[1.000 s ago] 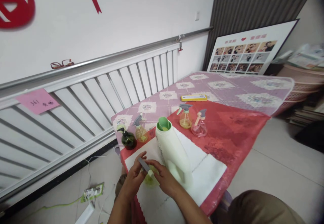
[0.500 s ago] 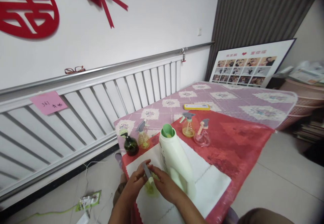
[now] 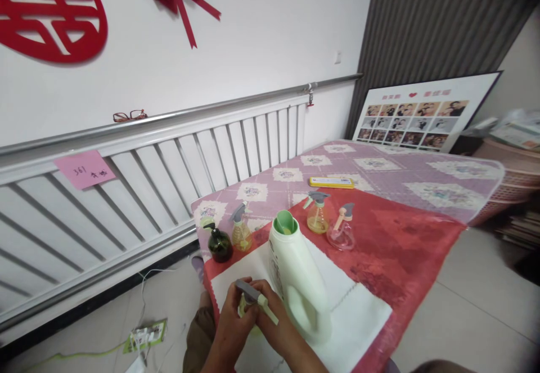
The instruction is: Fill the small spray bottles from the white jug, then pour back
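Both of my hands close around a small spray bottle with a grey trigger head [image 3: 250,292] and a pale green lever, low over the white cloth. My left hand [image 3: 234,319] grips it from the left, fingers bent round the neck. From the other side my right hand [image 3: 271,312] wraps the neck just below the head. Most of the yellowish bottle body is hidden behind the fingers. Right beside my right hand a large pale green jug [image 3: 297,277] stands upright, its green-rimmed mouth uncapped. The white cloth [image 3: 358,311] lies beneath it.
Behind stand a dark green pump bottle [image 3: 220,245], a yellowish spray bottle [image 3: 242,234], another spray bottle [image 3: 318,218] and a clear pink one [image 3: 341,235]. A yellow case [image 3: 331,182] lies farther back. A white radiator [image 3: 202,156] runs along the wall.
The spray head has turned, its lever now pointing to the lower right. My hands have drawn together around the bottle's neck. The view has shifted slightly.
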Demonstrator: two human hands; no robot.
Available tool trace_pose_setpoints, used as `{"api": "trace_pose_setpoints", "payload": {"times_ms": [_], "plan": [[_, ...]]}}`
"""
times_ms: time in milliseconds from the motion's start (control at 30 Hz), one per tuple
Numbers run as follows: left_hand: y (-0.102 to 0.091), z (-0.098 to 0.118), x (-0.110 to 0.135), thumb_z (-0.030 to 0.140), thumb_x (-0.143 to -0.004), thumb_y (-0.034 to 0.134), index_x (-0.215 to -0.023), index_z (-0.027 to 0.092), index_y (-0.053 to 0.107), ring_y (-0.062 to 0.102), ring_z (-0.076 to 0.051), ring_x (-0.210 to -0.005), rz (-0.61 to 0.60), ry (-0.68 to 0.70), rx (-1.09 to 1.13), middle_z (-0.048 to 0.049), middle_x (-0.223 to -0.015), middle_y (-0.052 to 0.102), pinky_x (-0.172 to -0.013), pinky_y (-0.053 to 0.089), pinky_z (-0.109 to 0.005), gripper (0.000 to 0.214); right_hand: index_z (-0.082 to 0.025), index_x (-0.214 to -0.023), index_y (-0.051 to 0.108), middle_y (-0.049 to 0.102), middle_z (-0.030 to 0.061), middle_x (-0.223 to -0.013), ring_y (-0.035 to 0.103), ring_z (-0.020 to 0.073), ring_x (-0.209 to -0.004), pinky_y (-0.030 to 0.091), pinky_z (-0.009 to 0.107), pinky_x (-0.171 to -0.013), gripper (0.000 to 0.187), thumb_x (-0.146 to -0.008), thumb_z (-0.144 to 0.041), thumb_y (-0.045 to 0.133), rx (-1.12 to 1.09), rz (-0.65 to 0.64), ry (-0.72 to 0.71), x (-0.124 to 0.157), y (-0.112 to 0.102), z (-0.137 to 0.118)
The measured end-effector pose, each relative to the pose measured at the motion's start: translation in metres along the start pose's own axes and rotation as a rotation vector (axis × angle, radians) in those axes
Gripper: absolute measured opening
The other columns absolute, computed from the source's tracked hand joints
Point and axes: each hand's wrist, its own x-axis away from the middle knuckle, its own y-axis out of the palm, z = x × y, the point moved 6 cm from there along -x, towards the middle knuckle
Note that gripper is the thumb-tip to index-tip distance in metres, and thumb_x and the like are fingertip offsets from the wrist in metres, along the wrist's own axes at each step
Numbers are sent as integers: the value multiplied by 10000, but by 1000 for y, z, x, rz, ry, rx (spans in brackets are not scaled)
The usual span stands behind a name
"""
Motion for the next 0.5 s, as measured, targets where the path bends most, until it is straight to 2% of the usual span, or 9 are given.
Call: {"api": "trace_pose_setpoints", "payload": {"times_ms": [100,167,367,500], "plan": [[3,6,4,146,-667,619,-1109,198,541,582,-255,-1142,137,-31,-8,-86,-1143,639,-968,451,-374,451,-240,-933,510,627,7,-922,618,184,-837,478,312,-738,124,-832,-280,571,-38,39,54,0,3,2],[5,8,6,159,-671,610,-1084,196,550,594,-256,-1119,182,-32,-6,-83,-1120,644,-942,464,-369,418,-242,-924,492,634,20,-955,623,190,-847,482,314,-737,138,-816,-266,575,-43,61,73,0,3,2],[1,15,5,164,-696,614,-1063,220,612,540,-262,-1194,102,46,-117,-81,-1250,588,-1019,426,-407,371,-247,-877,447,629,16,-889,616,198,-794,490,319,-702,224,-728,-179,600,38,110,136,-2,2,10],[-7,20,5,159,-736,590,-1081,242,651,457,-261,-1294,53,142,-202,-80,-1349,525,-1113,340,-430,360,-221,-1068,536,641,67,-1111,607,222,-1026,468,359,-895,295,-779,-163,543,146,43,152,-1,2,11]]}}
